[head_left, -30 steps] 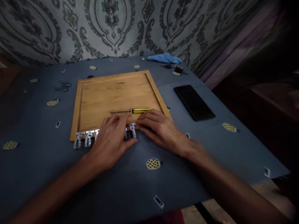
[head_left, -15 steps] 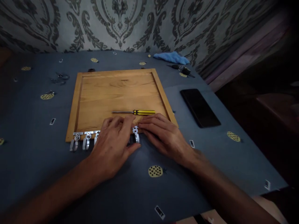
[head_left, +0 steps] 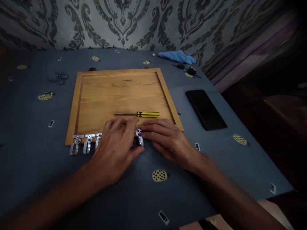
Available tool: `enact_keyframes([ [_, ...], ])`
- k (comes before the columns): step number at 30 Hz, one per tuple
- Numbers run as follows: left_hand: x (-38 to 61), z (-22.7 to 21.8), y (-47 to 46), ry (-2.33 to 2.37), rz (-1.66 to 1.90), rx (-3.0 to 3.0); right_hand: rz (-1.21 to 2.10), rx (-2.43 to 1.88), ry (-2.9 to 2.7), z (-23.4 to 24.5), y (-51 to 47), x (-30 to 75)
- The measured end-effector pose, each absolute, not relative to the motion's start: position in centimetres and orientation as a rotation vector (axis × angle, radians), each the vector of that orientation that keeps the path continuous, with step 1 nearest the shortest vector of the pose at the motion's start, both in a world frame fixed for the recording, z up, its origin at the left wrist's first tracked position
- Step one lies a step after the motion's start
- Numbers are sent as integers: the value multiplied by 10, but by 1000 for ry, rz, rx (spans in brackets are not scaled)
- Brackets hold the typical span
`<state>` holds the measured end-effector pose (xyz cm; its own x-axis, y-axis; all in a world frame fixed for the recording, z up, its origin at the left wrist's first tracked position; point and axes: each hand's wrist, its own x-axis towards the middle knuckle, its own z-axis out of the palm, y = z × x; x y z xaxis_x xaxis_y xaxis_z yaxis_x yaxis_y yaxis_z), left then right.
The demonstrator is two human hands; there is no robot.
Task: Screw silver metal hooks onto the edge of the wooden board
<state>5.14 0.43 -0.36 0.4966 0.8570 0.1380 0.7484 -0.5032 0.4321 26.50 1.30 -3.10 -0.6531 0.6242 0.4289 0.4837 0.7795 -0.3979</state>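
A wooden board [head_left: 120, 92] with a raised rim lies on the blue cloth. A row of metal hooks [head_left: 81, 143] sits along its near rim. My left hand [head_left: 115, 145] lies flat over the middle of that row, fingers spread on the rim and thumb beside one hook [head_left: 139, 138]. My right hand [head_left: 166, 139] comes in from the right. Its fingertips are pressed together on the top of that same hook and its thumb is hidden. A yellow and black screwdriver [head_left: 137, 114] lies on the board just beyond my fingers, untouched.
A black phone [head_left: 205, 109] lies right of the board. A blue rag [head_left: 177, 57] and small dark items [head_left: 188, 68] sit at the far right corner. Dark wire-like bits [head_left: 57, 78] lie far left. The patterned wall rises behind; the table edge drops off at the right.
Both hands have stayed at the board's near rim, with the fingertips shifting slightly around the rightmost hook. The view has swung a little, sliding the board sideways in frame.
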Motion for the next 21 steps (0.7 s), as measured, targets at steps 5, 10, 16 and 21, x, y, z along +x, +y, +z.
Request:
enact_keyframes([
  [5, 51, -5, 5, 1353, 479, 2454, 354, -816, -2423, -34, 15, 268],
  [10, 51, -3, 5, 1367, 480, 2442, 337, -775, -2386, -35, 17, 266],
  [16, 52, -4, 5, 1373, 488, 2456, 280, -765, -2407, -34, 18, 266],
  [21, 51, -4, 5, 1377, 475, 2483, 268, -784, -2438, -30, 16, 264],
])
